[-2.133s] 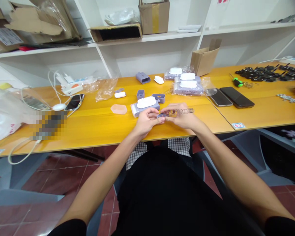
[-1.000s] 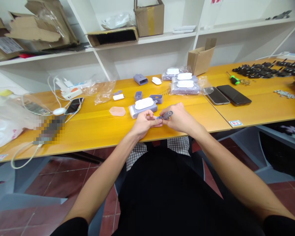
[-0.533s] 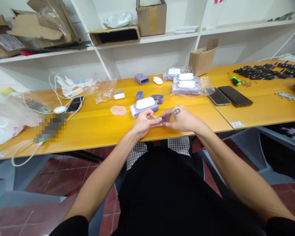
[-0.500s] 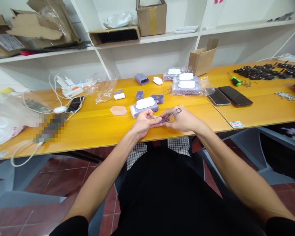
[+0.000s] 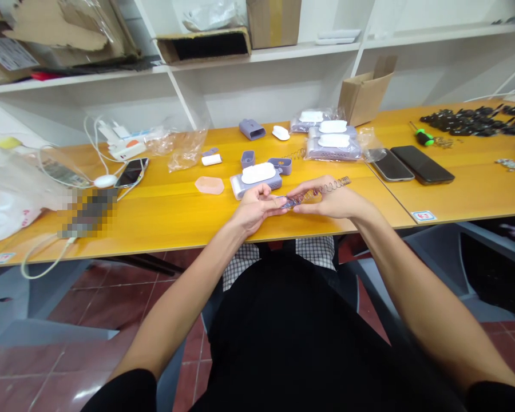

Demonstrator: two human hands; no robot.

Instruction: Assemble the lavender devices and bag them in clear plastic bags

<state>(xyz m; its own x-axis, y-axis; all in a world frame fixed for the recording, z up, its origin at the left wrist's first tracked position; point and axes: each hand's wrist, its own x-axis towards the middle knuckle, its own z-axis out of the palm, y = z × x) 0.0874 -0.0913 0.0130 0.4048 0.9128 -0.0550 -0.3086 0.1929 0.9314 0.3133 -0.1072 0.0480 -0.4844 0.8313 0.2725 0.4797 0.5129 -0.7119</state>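
My left hand (image 5: 260,209) is closed in a pinch on a small grey-purple plastic piece (image 5: 290,202) at the table's near edge. From that piece a metal coil spring (image 5: 335,185) runs right, its coils spread and its far end sticking out above my right hand (image 5: 337,199). The thumb and fingers of my right hand are around the spring close to the piece; exactly where they press is hard to see. Just behind my left hand lies a grey-purple device with a white oval top (image 5: 258,174). Beyond it are two small grey-purple caps (image 5: 248,159).
A pinkish flat pad (image 5: 209,185) and a white block (image 5: 212,160) lie left. Bagged devices (image 5: 332,146), a carton (image 5: 366,94) and two phones (image 5: 423,164) stand or lie right. Further right are a green-black screwdriver (image 5: 423,137) and black parts (image 5: 467,121). A loose spring (image 5: 294,154) lies behind.
My right hand has moved right, away from my left. The spring now reaches further right with its coils more spread, and more of the grey-purple piece shows. The camera view has shifted slightly.
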